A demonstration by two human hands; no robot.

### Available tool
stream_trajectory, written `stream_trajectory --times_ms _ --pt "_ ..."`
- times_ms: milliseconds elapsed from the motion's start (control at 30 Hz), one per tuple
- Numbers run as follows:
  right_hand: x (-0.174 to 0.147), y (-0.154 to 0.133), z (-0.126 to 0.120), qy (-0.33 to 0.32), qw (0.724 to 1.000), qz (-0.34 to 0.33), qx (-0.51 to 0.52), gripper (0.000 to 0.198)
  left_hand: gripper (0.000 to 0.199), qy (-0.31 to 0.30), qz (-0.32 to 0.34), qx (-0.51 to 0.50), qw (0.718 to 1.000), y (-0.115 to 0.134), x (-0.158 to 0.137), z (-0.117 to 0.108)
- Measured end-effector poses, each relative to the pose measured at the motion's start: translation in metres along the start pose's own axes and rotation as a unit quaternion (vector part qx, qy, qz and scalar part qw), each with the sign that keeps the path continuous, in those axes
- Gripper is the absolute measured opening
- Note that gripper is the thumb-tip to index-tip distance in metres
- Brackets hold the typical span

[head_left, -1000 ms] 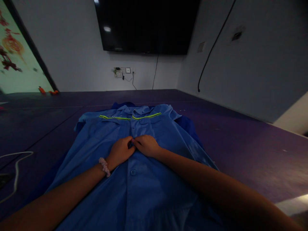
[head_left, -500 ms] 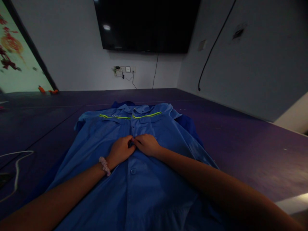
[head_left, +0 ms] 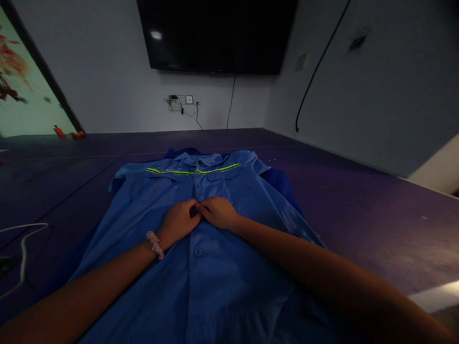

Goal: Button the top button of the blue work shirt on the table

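A blue short-sleeved shirt (head_left: 229,267) with yellow-green chest stripes lies front up, its collar pointing away from me. Midway down the button placket, my left hand (head_left: 180,220) pinches the cloth from the left, a pink scrunchie (head_left: 155,244) around its wrist. My right hand (head_left: 218,212) meets it from the other side, with fingers closed on the same placket. The fingertips touch and hide whatever lies between them, perhaps a button. Just below the hands, one button (head_left: 198,252) shows on the placket.
Darker blue cloth (head_left: 281,184) sticks out from beneath the shirt. The purple surface (head_left: 358,215) spreads around it. A white cable (head_left: 24,258) lies at left. On the far wall are a large black screen (head_left: 218,38) and sockets (head_left: 184,100); a black cable (head_left: 311,79) hangs at right.
Both hands stay at the same spot on the placket, with barely any finger movement. The whole view has shifted slightly.
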State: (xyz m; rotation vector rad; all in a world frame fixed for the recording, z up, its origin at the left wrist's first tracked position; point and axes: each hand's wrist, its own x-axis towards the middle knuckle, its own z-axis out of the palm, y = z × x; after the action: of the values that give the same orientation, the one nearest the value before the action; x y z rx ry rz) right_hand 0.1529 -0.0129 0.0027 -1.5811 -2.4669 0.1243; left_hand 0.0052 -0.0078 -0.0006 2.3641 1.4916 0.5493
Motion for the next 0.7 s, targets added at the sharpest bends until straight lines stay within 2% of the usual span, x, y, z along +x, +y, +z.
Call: stream_trajectory --times_ms 500,700 --pt "0.0000 0.0003 -0.0007 0.001 1.000 -0.009 0.005 0.042 0.008 0.002 0.003 0.001 1.000 0.0020 -0.0007 -0.0019" --pt "0.0000 0.0006 0.0024 0.026 0.999 -0.018 0.008 0.041 0.007 0.010 0.016 0.000 1.000 0.0000 -0.0010 -0.0008"
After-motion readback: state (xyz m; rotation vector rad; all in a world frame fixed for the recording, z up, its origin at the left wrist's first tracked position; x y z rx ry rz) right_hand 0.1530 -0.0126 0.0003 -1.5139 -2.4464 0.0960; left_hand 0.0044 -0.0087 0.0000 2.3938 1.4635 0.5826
